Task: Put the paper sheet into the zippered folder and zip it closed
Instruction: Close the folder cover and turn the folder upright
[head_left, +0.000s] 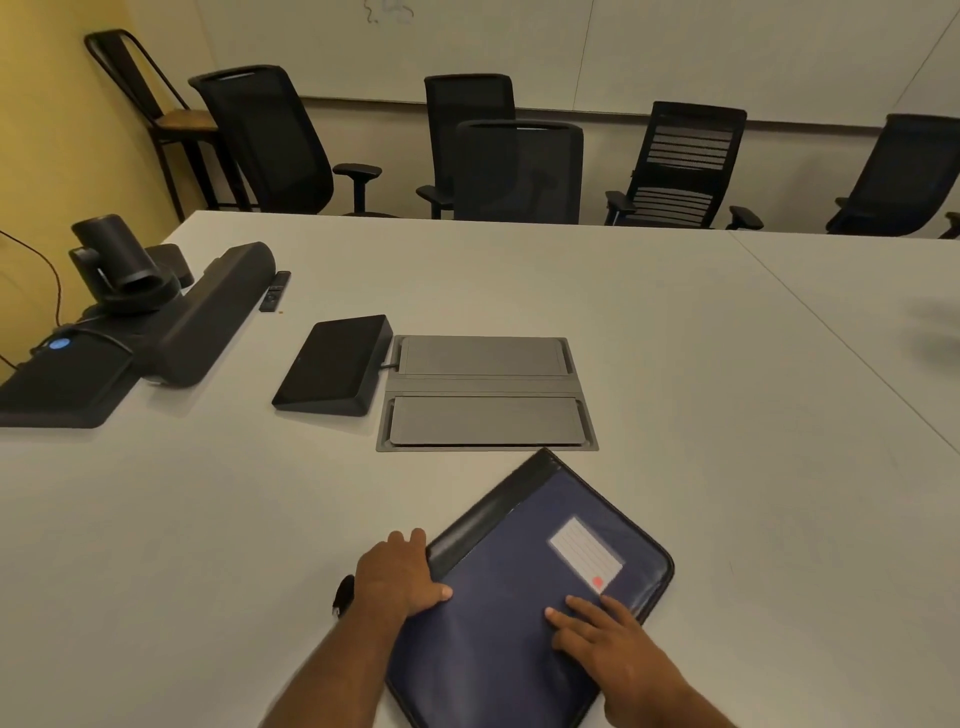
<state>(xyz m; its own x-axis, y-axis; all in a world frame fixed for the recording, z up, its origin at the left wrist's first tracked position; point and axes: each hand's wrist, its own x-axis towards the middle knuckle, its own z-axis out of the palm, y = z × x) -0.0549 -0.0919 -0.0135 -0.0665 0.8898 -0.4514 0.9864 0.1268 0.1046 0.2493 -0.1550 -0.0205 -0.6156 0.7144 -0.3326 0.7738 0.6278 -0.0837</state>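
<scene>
A navy zippered folder (509, 582) with a black edge lies flat and turned at an angle on the white table (208, 519), close to me. A white lined label with a red mark (587, 553) is on its cover. My left hand (400, 574) holds the folder's left edge, thumb on the cover. My right hand (608, 639) rests flat on the cover with its fingers spread, just below the label. A small black thing (344, 595) pokes out by my left wrist; I cannot tell what it is. No loose paper sheet is visible.
A grey cable hatch (485, 395) is set into the table just beyond the folder. A black tablet (335, 364) sits left of it. A speaker bar with camera (156, 312) and a remote (274, 291) stand at far left. Office chairs (519, 171) line the far side.
</scene>
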